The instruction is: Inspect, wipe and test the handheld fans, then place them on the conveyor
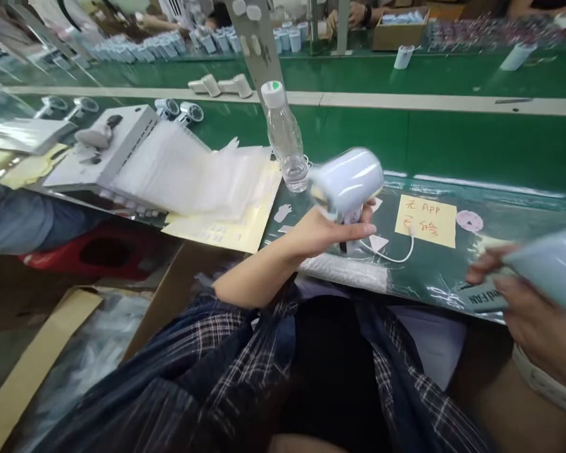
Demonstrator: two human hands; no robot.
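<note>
My left hand (pixel 323 233) is closed around the short handle of a pale blue handheld fan (pixel 353 179), holding it up above the green bench with its rounded head on top. At the right edge my right hand (pixel 528 302), with a light band at the wrist, is closed on a second pale blue, smooth, rounded housing (pixel 556 267) that looks like another fan. Motion blurs it and the frame cuts it off. A white cable (pixel 396 259) lies on the bench near the left hand, beside a yellow handwritten note (pixel 426 220).
Left of the fan stands a clear plastic bottle (pixel 285 138). White plastic sleeves (pixel 183 170) lie over yellow sheets (pixel 259 220), next to a white box (pixel 117 141). Bubble wrap (pixel 344 272) lies along the front edge. Across the bench, co-workers' hands show near a cardboard box (pixel 399 34).
</note>
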